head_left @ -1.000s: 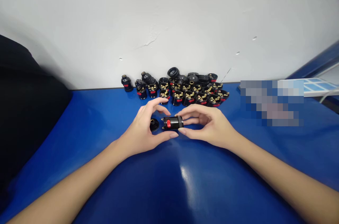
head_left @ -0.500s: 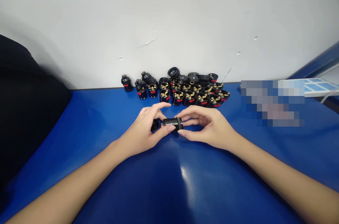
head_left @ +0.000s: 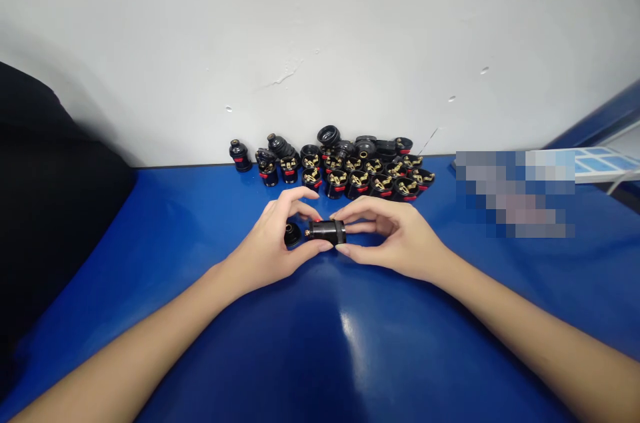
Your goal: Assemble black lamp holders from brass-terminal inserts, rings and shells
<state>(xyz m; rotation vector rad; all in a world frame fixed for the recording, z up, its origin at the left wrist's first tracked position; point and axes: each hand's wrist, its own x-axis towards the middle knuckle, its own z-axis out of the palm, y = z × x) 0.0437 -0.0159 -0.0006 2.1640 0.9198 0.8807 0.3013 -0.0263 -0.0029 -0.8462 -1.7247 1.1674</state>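
Two bare hands at work, mid-width on the blue surface (head_left: 240,343), nearer its back edge than the near side. One black cylinder (head_left: 325,230) lies on its side between them, brass terminals (head_left: 307,233) pointing left, a ring-like band (head_left: 341,232) at its right end. Whether it touches the surface: cannot tell.

Left hand (head_left: 267,243): thumb under the cylinder's near side, a fingertip on the far side by a speck of red; index finger arched clear. Right hand (head_left: 395,235): thumb and fingertips pinching about the band.

Step, my judgement: the part is being handled at both ends, body in the left, band in the right. Next move seems to call for a steady left grip while the right works the band; a round body could roll in the fingers.

Loose black cap (head_left: 293,234): behind the left thumb, just beside the terminals.

Containers: open black cups (head_left: 358,191) crowd toward the back edge, mostly upright, mouths up, brass contacts inside, red tabs on many. One black ring-mouthed piece (head_left: 329,136) tilts open atop the heap; its inside too dark to read.
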